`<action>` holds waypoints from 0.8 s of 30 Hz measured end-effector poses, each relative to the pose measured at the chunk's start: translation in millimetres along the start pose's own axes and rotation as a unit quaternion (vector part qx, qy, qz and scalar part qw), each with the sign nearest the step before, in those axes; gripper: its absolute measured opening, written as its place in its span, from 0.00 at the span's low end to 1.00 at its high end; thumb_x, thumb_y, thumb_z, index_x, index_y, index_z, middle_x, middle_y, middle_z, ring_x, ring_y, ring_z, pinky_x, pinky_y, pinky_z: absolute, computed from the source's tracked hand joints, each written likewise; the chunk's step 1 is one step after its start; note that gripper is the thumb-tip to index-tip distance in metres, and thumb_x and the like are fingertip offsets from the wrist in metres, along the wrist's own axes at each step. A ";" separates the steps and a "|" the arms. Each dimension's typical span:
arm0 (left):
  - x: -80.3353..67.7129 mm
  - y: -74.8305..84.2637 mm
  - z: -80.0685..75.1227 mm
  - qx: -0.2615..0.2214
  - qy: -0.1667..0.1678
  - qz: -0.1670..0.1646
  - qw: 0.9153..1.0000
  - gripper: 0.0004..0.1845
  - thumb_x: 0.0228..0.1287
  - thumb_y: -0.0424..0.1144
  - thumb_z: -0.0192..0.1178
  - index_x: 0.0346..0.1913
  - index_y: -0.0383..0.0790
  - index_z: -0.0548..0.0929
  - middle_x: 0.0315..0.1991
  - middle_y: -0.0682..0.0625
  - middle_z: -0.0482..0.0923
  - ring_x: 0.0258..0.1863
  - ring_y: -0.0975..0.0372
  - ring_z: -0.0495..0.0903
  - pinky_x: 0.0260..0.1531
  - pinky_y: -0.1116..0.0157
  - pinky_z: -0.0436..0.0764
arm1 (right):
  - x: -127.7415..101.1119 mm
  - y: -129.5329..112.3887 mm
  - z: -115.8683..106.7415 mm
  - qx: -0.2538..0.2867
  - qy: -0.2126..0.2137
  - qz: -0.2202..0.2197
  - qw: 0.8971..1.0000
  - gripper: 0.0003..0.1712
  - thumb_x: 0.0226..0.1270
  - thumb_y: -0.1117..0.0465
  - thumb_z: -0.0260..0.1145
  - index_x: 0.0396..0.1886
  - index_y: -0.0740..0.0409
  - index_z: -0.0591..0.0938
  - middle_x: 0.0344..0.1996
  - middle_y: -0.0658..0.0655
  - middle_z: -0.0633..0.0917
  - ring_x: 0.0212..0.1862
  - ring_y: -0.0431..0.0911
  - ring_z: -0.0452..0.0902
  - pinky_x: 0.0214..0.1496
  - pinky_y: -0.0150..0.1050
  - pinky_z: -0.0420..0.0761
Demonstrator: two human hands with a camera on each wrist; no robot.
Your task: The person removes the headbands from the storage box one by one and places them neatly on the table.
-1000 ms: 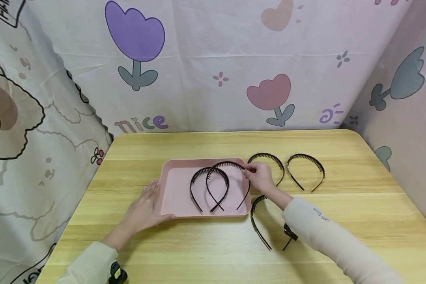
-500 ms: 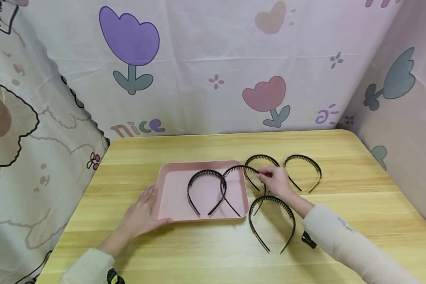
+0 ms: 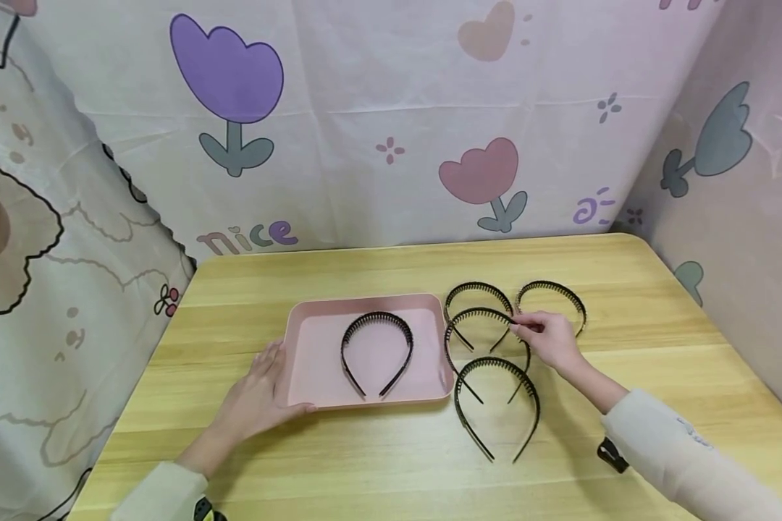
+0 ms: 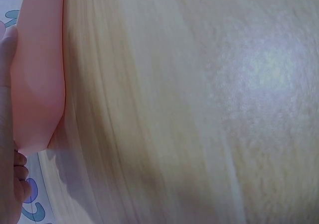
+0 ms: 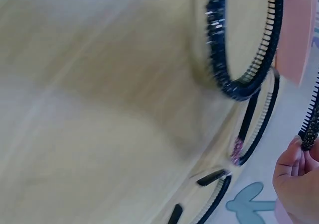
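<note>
My right hand (image 3: 550, 341) pinches a black toothed headband (image 3: 474, 312) by the right side of its arch. It is over the table just right of the pink tray (image 3: 309, 347), overlapping two other headbands in the head view. Up close in the right wrist view, thumb and fingertips grip its dark beaded band (image 5: 312, 120). My left hand (image 3: 250, 394) holds the tray's near left corner, thumb along the front wall and fingers at the left side. One black headband (image 3: 376, 316) lies inside the tray.
Behind the held headband lies another headband (image 3: 474, 286), with one more headband (image 3: 550, 284) to its right. A further headband (image 3: 497, 361) lies in front, near the tray's right corner. The wooden table (image 3: 378, 463) meets a patterned cloth (image 3: 339, 174) at the back.
My right hand has carried the pinched headband rightward, from over the tray to over the table on its right. The left hand keeps its hold on the tray. The head view has shifted slightly.
</note>
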State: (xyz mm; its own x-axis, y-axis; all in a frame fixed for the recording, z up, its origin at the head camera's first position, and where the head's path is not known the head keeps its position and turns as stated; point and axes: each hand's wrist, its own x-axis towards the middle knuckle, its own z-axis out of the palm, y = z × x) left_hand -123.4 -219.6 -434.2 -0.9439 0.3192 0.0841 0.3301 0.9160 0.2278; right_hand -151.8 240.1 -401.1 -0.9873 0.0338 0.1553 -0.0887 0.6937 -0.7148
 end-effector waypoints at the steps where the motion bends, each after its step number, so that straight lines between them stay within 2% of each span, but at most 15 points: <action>1: 0.1 0.1 0.1 0.000 0.000 0.000 1.000 0.61 0.41 0.68 0.63 0.68 0.25 0.56 0.69 0.32 0.55 0.68 0.39 0.55 0.65 0.45 0.63 | -1.9 2.0 -2.6 -0.002 -0.001 0.003 1.000 0.10 0.58 0.67 0.65 0.38 0.70 0.84 0.35 0.69 0.85 0.27 0.29 0.74 0.25 0.23 0.75; 14: -0.1 0.6 -0.4 -0.003 -0.001 -0.004 1.000 0.60 0.42 0.68 0.64 0.68 0.25 0.57 0.69 0.33 0.55 0.68 0.39 0.55 0.65 0.45 0.62 | -24.2 27.7 -29.5 -0.035 0.013 0.036 0.999 0.12 0.58 0.64 0.66 0.39 0.69 0.84 0.38 0.69 0.85 0.28 0.21 0.68 0.28 0.23 0.74; 24: -0.7 0.9 0.0 -0.002 0.005 -0.003 1.000 0.60 0.41 0.67 0.64 0.67 0.24 0.58 0.69 0.32 0.56 0.68 0.39 0.56 0.66 0.46 0.61 | -38.3 49.7 -49.9 -0.049 0.039 0.060 0.996 0.13 0.57 0.64 0.67 0.38 0.70 0.84 0.35 0.69 0.86 0.27 0.18 0.66 0.25 0.21 0.72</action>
State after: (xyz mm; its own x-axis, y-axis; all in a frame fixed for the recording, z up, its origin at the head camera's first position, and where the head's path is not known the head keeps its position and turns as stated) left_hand -122.4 -219.0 -434.0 -0.9458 0.3114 0.0916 0.3244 0.9168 0.2331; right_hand -111.8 309.2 -408.6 -0.9762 0.1747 0.1283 0.0469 0.7482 -0.6618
